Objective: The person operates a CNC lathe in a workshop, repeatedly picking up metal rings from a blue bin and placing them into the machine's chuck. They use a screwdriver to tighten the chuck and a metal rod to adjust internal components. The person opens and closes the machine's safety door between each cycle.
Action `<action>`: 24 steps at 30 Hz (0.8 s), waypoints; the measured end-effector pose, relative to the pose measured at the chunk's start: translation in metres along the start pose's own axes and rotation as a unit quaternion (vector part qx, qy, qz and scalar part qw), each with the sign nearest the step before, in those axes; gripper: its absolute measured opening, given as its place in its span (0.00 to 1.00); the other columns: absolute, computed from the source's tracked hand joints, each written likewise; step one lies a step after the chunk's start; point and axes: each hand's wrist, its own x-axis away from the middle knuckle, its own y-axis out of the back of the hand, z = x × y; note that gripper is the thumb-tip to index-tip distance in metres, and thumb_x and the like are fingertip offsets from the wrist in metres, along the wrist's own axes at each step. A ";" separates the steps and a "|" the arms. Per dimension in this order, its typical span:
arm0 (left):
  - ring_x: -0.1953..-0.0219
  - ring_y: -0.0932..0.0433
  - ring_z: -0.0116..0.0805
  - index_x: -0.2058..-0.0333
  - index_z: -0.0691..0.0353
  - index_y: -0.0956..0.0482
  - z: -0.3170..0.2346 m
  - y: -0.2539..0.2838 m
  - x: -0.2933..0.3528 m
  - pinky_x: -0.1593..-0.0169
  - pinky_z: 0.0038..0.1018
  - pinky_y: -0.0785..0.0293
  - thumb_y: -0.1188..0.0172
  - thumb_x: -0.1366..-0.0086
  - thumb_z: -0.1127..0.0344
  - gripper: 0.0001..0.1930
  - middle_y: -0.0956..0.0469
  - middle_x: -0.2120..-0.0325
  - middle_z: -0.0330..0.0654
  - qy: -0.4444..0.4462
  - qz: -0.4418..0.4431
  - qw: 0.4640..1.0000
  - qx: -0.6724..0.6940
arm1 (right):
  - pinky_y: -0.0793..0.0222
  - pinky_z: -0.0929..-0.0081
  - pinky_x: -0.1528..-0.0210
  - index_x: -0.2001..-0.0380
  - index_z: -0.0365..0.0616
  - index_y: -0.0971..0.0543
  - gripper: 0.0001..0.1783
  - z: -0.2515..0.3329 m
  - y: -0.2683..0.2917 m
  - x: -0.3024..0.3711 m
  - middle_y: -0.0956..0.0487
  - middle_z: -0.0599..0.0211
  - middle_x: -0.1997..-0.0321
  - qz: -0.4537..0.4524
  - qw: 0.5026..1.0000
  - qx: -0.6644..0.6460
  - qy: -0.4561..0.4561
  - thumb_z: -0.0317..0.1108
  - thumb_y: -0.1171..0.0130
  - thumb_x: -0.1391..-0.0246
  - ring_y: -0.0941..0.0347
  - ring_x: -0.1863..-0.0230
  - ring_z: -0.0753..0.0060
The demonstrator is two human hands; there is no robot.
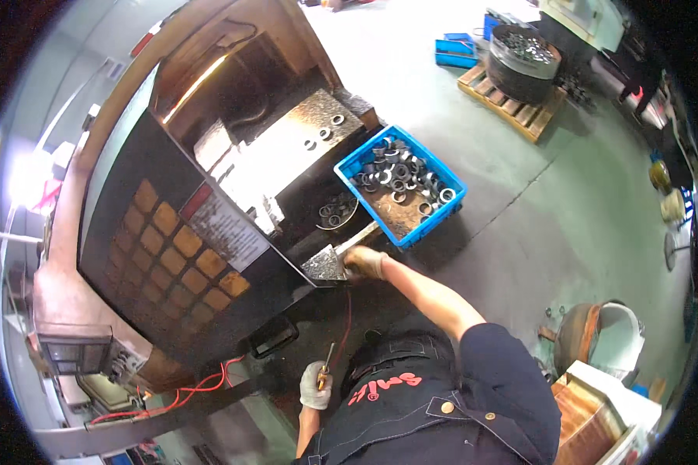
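Observation:
My left hand (316,385), in a pale work glove, is low in front of the machine. It is closed round the orange handle of a tool (323,377) with a thin metal shaft pointing up; the exact kind does not show. My right arm stretches forward, and its gloved right hand (367,263) is curled at the machine's front corner. Beside its fingers is a grey, speckled metal plate (325,264); whatever those fingers hold is hidden. Just beyond, a blue crate (436,228) contains several metal rings (398,172). More rings (325,134) sit on the machine's ledge.
The machine's dark door panel (163,225) stands on the left. A round container (340,225) with rings is beside the crate. Red hoses (186,397) run at lower left. Far right, a drum (520,74) stands on a wooden pallet (512,108). Bins (593,415) are at lower right.

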 end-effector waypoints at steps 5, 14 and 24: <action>0.65 0.24 0.39 0.61 0.60 0.25 0.001 -0.009 0.029 0.59 0.31 0.28 0.43 0.51 0.78 0.15 0.24 0.67 0.43 0.122 -0.101 0.985 0.072 | 0.31 0.48 0.55 0.34 0.63 0.59 0.46 0.008 0.013 -0.071 0.42 0.54 0.36 -0.238 0.833 -0.337 -0.368 0.45 0.43 0.48 0.32 0.49 0.48; 0.60 0.26 0.36 0.56 0.62 0.29 0.036 0.054 -0.008 0.54 0.30 0.29 0.45 0.49 0.84 0.20 0.27 0.60 0.43 0.029 -0.261 0.960 0.095 | 0.36 0.77 0.75 0.38 0.51 0.43 0.32 -0.059 -0.067 0.079 0.28 0.69 0.65 -0.246 0.838 -0.230 -0.430 0.32 0.48 0.45 0.35 0.74 0.78; 0.70 0.24 0.51 0.65 0.59 0.22 0.125 0.058 -0.054 0.64 0.37 0.28 0.37 0.52 0.63 0.14 0.23 0.74 0.48 0.087 -0.043 0.995 -0.020 | 0.32 0.66 0.53 0.73 0.45 0.24 0.05 -0.105 -0.098 0.345 0.22 0.56 0.66 0.165 0.728 0.548 -0.377 0.28 0.41 0.58 0.26 0.59 0.55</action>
